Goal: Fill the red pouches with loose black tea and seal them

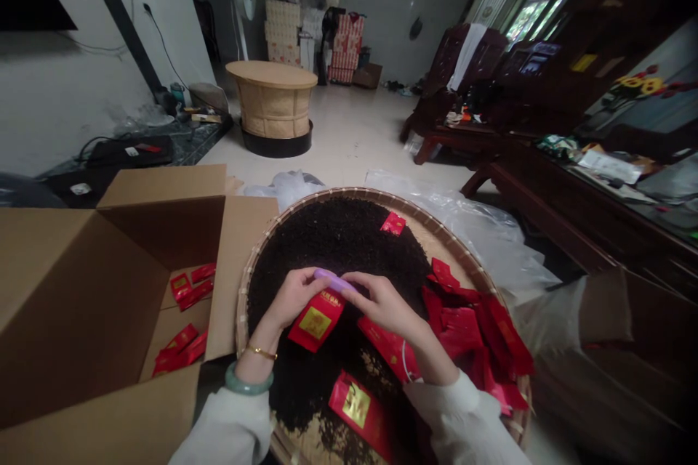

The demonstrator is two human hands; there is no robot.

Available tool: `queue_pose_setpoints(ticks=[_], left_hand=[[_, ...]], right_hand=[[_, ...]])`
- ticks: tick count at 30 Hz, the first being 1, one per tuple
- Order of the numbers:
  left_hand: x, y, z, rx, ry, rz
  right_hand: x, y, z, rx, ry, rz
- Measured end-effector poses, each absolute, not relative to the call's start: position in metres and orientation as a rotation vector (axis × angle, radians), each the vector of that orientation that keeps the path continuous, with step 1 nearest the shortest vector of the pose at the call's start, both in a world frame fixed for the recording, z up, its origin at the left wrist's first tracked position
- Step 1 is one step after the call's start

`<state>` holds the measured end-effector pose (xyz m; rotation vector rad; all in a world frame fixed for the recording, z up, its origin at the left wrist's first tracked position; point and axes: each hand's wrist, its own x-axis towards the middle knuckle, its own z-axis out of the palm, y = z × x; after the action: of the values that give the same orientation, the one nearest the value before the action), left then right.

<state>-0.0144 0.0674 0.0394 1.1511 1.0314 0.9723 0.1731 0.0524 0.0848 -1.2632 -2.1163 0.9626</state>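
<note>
Cream sleeves (pixel 226 425) are closest to the lens, reaching over a round woven tray (pixel 243 290) heaped with dark, leafy-looking stuff (pixel 338 240). Left hand (pixel 291 299) and right hand (pixel 388 305) are both pinching, fingertips on either end of a purple strip (pixel 334 281) across the top of a red pouch (pixel 315 325), which hangs at a slant over the heap. Looks like the closing-up step to me, though can't tell if the strip's fully snapped. Next move calls for even pressure along it, imo, without tipping the pouch. More red packets (pixel 463 327) sit right of it, others inside the cardboard box (pixel 98 421) on the left.
</note>
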Motion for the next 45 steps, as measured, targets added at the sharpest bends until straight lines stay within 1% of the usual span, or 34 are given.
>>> queue_pose_setpoints(ticks=[4,10,15,20,24,29,32,37,45], left_hand=[[-0.015,0.067,0.044,1.254,1.056,0.986],[-0.011,0.068,0.053,1.234,1.014,0.867],[-0.002,0.074,0.058,1.002,0.822,0.755],[0.009,0.082,0.051,0.712,0.721,0.474],[0.013,0.082,0.043,0.67,0.764,0.534],[0.009,0.076,0.042,0.662,0.757,0.499],[0.006,0.074,0.042,0.692,0.756,0.536],[0.004,0.077,0.039,0.668,0.7,0.575],[0.006,0.073,0.037,0.702,0.677,0.571]], right_hand=[[0.166,0.053,0.076,-1.257,-2.06,0.992],[0.17,0.052,0.06,-1.299,-1.958,0.898],[0.182,0.057,0.063,-1.298,-1.813,0.877],[0.184,0.064,0.07,-1.291,-1.822,0.847],[0.181,0.068,0.071,-1.299,-1.894,0.751],[0.184,0.072,0.07,-1.347,-1.855,0.709],[0.19,0.075,0.067,-1.328,-1.77,0.779],[0.203,0.078,0.065,-1.377,-1.522,1.028],[0.193,0.079,0.076,-1.296,-1.751,1.037]])
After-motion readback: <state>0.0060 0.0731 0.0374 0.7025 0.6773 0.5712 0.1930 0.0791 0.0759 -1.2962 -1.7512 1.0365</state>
